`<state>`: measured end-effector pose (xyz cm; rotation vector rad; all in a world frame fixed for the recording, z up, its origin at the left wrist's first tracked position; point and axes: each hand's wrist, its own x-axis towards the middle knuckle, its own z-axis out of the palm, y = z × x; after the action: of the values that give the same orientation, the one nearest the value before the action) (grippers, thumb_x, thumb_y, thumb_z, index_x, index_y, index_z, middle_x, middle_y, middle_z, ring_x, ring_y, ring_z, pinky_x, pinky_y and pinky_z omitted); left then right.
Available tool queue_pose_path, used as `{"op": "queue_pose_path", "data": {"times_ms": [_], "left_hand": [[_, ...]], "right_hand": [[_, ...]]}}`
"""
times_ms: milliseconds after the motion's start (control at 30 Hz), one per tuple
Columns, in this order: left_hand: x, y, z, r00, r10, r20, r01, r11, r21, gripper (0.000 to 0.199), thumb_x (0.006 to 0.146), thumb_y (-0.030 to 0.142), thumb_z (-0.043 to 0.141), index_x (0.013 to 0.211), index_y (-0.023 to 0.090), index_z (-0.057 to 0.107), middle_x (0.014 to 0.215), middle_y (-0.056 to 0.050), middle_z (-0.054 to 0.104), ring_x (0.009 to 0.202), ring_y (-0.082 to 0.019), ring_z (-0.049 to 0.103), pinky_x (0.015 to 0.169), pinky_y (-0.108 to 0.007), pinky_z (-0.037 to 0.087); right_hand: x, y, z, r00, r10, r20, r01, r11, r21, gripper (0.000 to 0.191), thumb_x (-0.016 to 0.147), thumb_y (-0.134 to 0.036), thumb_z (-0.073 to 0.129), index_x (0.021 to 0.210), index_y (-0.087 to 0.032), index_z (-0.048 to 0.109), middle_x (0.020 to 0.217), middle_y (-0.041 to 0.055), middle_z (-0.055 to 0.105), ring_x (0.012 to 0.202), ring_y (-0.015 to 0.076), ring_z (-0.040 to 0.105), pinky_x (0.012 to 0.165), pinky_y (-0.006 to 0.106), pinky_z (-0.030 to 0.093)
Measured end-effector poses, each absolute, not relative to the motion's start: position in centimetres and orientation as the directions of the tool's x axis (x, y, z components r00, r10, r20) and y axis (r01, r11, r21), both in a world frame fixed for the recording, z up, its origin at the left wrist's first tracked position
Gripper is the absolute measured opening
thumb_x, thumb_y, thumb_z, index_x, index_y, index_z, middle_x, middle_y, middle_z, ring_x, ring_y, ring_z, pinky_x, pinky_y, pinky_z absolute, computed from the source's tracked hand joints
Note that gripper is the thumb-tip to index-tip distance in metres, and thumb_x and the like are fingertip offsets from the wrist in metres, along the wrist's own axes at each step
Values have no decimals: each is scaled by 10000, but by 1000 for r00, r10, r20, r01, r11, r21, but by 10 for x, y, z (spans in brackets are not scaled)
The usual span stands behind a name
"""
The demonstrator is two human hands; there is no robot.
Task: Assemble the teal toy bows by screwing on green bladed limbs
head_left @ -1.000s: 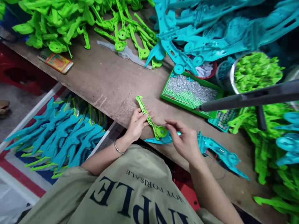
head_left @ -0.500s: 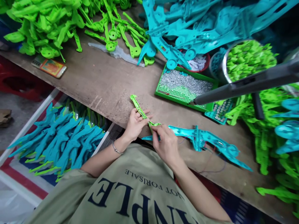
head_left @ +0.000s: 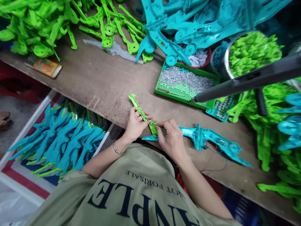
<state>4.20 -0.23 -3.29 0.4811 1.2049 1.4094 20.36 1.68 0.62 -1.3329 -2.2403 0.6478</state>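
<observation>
My left hand (head_left: 136,125) is closed round a long, narrow green plastic part (head_left: 137,105), which slants from its hooked far end down toward my shirt. A thin wire (head_left: 153,123) lies along this part and leads to my right hand (head_left: 172,138). The fingertips of that hand are pinched on the wire beside the part's near end. Behind and to the right of my right hand lies a turquoise plastic shell (head_left: 209,136) with thin wires on it; my hand hides some of its left portion.
A green tray (head_left: 174,92) of small metal screws stands ahead, with a dark power screwdriver (head_left: 235,84) over its corner. Green parts (head_left: 44,25) and turquoise shells (head_left: 178,18) are piled at the back. A phone (head_left: 44,66) lies left; a frame holds assembled turquoise pieces (head_left: 63,135).
My right hand has shifted slightly right, away from the green part, and its near end and the wire now show. My left hand keeps its hold. The whole view has moved slightly.
</observation>
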Motion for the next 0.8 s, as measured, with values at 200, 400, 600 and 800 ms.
{"op": "queue_pose_path", "data": {"times_ms": [200,400,600,800], "left_hand": [[44,-3,-31,-277,897,-345,-455,195,869,715,651,74,784,1208,261,376,985,30,661,872,-160,754,762,-266,584],[46,-4,-33,-295,894,-336,-439,185,879,774,663,78,771,1280,268,343,976,34,652,866,-172,751,790,-308,591],[47,-4,-37,-316,899,-305,-420,155,894,869,675,106,779,1374,295,297,980,41,642,817,-122,720,777,-274,593],[45,-3,-39,-294,904,-311,-357,198,913,1086,707,139,788,1537,342,117,1089,-8,659,892,-155,735,796,-293,604]], "right_hand": [[196,18,-5,-410,894,182,748,444,-493,174,927,-206,528,787,-208,632,785,63,621,702,198,574,620,312,433],[194,10,2,-493,853,172,789,521,-325,230,945,-179,511,767,-190,657,784,66,594,628,166,521,538,287,347],[214,2,8,-568,798,202,680,594,-431,204,965,-146,500,936,-173,700,816,70,641,727,181,625,636,282,500],[226,9,-1,-452,861,235,667,501,-552,165,946,-159,564,906,-201,718,810,49,714,761,188,684,725,314,556]]}}
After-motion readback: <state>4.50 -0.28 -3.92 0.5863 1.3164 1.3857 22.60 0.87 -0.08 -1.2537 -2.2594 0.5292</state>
